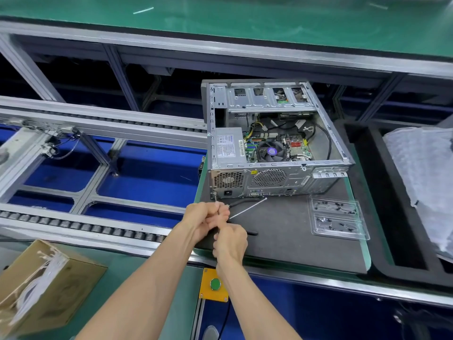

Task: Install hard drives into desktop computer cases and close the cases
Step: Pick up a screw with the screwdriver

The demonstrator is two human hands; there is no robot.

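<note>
Meanwhile, we worked at the rear lower corner of an open desktop computer case (274, 143), which lay on its side on a dark mat (282, 231) with its side panel off and its power supply, fan and motherboard exposed. Our left hand (204, 217) was curled around a thin screwdriver shaft (216, 203) whose tip met the case's corner beside the power socket, apparently steadying it on a screw; our right hand (230, 241), just nearer us than the left, clenched what looked like the tool's dark handle, presumably to turn it. A second long-shafted screwdriver (247, 208) lay on the mat just in front of the case's rear face. To the case's right front, a clear plastic tray (338, 220) held small dark screws, kept within easy reach. We could not make out a loose hard drive anywhere; whether one already sat in the drive cage at the case's far end was unclear. Beyond the case's left side ran a roller conveyor (73, 224); nearer us, a green push button (215, 283) and a cardboard box (44, 285).
</note>
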